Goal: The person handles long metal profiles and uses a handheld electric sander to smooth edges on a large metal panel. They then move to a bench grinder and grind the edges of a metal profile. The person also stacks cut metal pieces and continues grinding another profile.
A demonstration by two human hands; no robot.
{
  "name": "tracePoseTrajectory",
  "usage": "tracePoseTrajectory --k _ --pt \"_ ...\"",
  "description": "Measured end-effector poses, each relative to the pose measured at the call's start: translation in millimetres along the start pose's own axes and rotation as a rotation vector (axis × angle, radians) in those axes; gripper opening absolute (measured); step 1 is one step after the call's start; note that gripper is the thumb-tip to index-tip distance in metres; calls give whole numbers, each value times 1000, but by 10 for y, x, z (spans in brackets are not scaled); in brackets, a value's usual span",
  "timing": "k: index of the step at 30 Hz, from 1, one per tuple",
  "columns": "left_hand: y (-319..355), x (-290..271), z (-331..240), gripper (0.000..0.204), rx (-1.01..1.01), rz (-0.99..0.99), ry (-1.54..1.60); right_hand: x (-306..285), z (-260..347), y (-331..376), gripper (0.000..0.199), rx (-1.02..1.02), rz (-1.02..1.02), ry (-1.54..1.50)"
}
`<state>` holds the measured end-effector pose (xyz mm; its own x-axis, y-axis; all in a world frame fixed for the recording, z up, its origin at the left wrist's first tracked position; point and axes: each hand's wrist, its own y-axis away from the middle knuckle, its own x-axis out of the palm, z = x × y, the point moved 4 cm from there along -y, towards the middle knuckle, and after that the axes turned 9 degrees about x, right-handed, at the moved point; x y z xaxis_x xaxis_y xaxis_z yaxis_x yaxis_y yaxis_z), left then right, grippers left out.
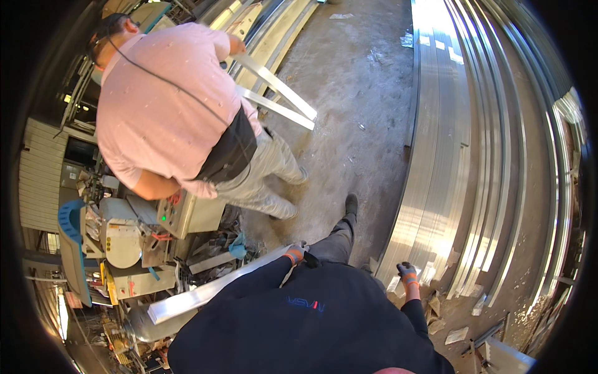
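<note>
Head view, silver bar (202,292), against left hand (295,252)

There are two gloved grips (296,252) (408,278), one co-worker (165,103), two far pale bars (276,83) (280,111) and one near pale bar (208,288).

Your left hand (296,252) covers one end of the pale metal bar (205,290), hiding its fingers' hold. Whether your right hand (408,277) touches the silver profiles (427,193) beside it can't be told; ahead of it, the top edge cuts them off. The clutter (215,240) left of your left hand is too small to tell.
</note>
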<state>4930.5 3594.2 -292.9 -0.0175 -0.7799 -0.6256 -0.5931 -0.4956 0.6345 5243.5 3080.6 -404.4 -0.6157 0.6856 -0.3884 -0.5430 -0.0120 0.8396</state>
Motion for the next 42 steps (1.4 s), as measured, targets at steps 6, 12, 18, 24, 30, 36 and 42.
tracePoseTrajectory --k 6,12,18,24,30,36,42 --pt "-1663 -819 -813 71 60 86 -1 297 2748 -158 65 -49 231 -82" --pt "-2961 -1888 -1870 86 61 204 10 -177 4553 -520 58 -184 199 -286" --pt "-4216 -3012 -2881 85 166 115 20 -606 4577 -1481 23 92 107 -438" --pt "-5242 -3915 -3460 80 69 24 63 -833 5136 -2313 24 97 288 218" --pt "-5977 -4329 -3720 65 -142 -172 57 -1292 7790 -3617 23 169 329 78" --pt "-6812 -4674 -4323 52 -160 -287 293 -1938 11329 -5060 30 -164 177 41" --pt "-7940 -5005 -4489 55 -208 -291 423 -1836 13552 -5642 34 -294 135 103"
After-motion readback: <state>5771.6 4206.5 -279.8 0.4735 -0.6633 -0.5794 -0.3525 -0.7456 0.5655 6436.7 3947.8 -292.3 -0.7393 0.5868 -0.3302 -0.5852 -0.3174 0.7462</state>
